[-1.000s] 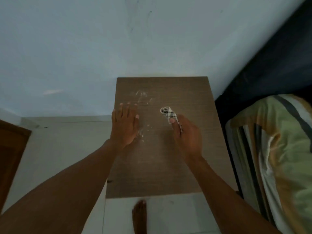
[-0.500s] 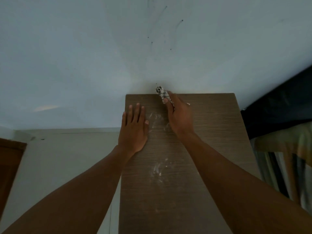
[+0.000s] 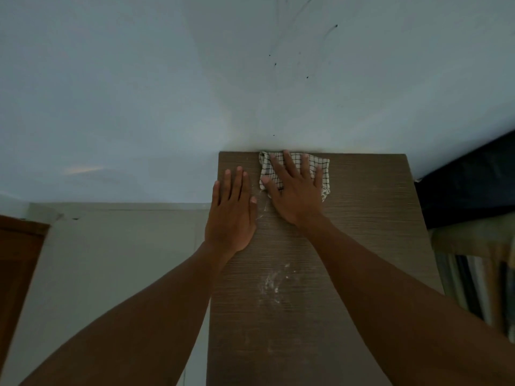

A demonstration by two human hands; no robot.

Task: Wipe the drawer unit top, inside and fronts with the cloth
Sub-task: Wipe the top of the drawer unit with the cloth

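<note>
Under the flat right hand (image 3: 295, 190), checked cloth (image 3: 323, 165), left hand (image 3: 231, 213) beside

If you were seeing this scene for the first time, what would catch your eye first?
The right hand lies flat on a white checked cloth at the back edge of the brown wood-grain drawer unit top, against the pale wall. The left hand lies flat beside it, and white dusty smears mark the middle.

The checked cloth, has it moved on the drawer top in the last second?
Yes. The cloth went from mid-top to the back edge of the drawer unit top, against the wall, now spread under the right hand.
</note>
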